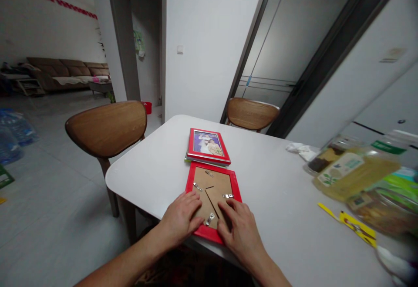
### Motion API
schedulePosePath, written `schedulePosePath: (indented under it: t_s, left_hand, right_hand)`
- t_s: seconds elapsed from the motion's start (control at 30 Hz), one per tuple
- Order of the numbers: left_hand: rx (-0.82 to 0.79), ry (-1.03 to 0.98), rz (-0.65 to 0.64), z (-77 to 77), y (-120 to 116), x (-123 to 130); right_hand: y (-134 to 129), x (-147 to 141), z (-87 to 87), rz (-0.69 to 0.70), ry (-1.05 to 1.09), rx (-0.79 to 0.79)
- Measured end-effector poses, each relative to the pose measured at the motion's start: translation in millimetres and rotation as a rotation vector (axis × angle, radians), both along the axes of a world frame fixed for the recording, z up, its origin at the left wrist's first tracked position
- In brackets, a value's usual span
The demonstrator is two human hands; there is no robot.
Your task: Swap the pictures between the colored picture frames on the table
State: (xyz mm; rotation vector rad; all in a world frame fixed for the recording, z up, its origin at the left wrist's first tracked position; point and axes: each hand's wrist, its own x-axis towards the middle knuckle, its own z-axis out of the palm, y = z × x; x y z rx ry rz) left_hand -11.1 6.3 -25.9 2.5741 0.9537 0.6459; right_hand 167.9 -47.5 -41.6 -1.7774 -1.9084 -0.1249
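Through the head view I have the white table (146, 169) stretching away, and on it, at the near edge, lies my landmark, the face-down red frame (218, 191), with its brown backing board (222, 185) uppermost. It sits right between the two hands I'm following, its long axis running roughly away from me. Just past its far end is a second red frame (208, 144), face up with a picture in it. On the landmark's left side is the left hand (183, 216), fingers close together over the rim, thumb stretched inward; on its right side is the right hand (241, 231), fingers bent onto it, thumb low by the near rim. From here I cannot tell whether either one pinches the frame or merely rests there. Smallest are the metal clips on the board: the near clip (210, 219) is between the thumbs, nearer the left; the left clip (197, 187) and right clip (227, 196) are just beyond their own hands' fingertips; the far clip (209, 173) is apart from both hands.
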Motion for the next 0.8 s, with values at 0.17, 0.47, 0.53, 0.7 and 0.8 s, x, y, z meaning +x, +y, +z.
schedulePosePath:
  t_s: [0.17, 0.47, 0.53, 0.7, 0.8]
  left_hand:
    - [0.037, -0.068, 0.041, -6.7, 12, -7]
    - [-0.033, -0.061, -0.043, -4.0, 8, -28]
    - [-0.040, -0.047, -0.048, -3.9, 7, -29]
    - [-0.047, -0.038, -0.032, -4.4, 9, -27]
    - [-0.046, -0.033, -0.024, -3.1, 9, -25]
  right_hand:
    - [12, -9, 1.3, -0.017, -0.003, -0.036]
    - [3, -22, 14.2, 0.272, -0.078, -0.060]
    - [1, -23, 18.0, 0.303, -0.091, -0.105]
    - [2, -24, 21.9, 0.336, -0.050, -0.128]
    - [1, -22, 22.1, 0.349, -0.020, -0.120]
